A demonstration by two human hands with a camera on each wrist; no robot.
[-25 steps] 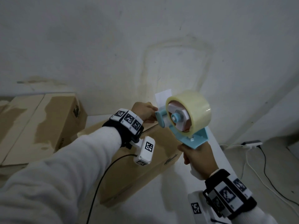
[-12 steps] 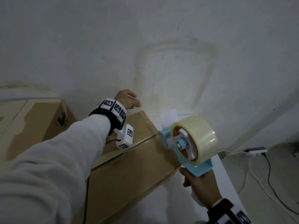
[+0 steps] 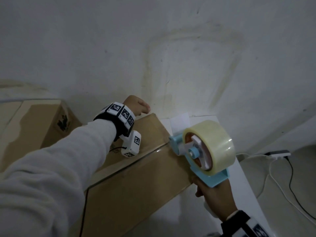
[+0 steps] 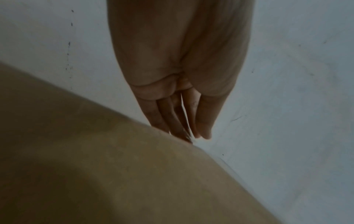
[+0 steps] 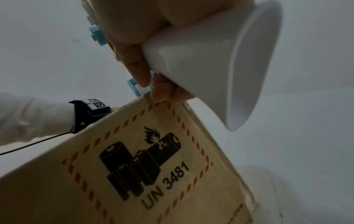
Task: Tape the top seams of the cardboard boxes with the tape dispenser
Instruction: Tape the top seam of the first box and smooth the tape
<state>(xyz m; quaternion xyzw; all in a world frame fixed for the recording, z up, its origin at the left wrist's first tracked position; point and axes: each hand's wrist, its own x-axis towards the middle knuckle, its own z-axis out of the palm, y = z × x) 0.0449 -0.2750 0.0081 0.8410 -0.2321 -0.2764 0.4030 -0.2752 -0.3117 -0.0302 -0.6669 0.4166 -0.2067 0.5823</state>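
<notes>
The cardboard box [image 3: 136, 177] lies on the white counter [image 3: 246, 182] against the wall [image 3: 153, 48], and a shiny strip of tape [image 3: 130, 165] runs along its top seam. At the box's right end the tape dispenser [image 3: 203, 151] sits with its blue front [image 3: 175, 142] touching the seam; its big pale roll [image 3: 215, 142] stands on edge above the box's right edge. The right hand [image 3: 213, 197] grips the dispenser's white handle [image 5: 210, 60], fingers curled round it; from the head view most of the handle is hidden by that hand, and the wrist view shows only its flared end and slivers of the blue frame. Just under the fingers, the box's side carries a battery warning label [image 5: 141, 166] reading UN 3481, cut off at the frame's lower edge.

The left hand [image 3: 136, 106] is at the box's far end, by the wall. Its fingers [image 4: 164, 115] are straight and pressed together, their tips reaching down behind the box's far edge, so whether they touch the tape cannot be told.

Left of this box stands a second cardboard box [image 3: 42, 127], partly cut off. Right of the counter, cables and a white adapter [image 3: 278, 153] lie on the floor.
</notes>
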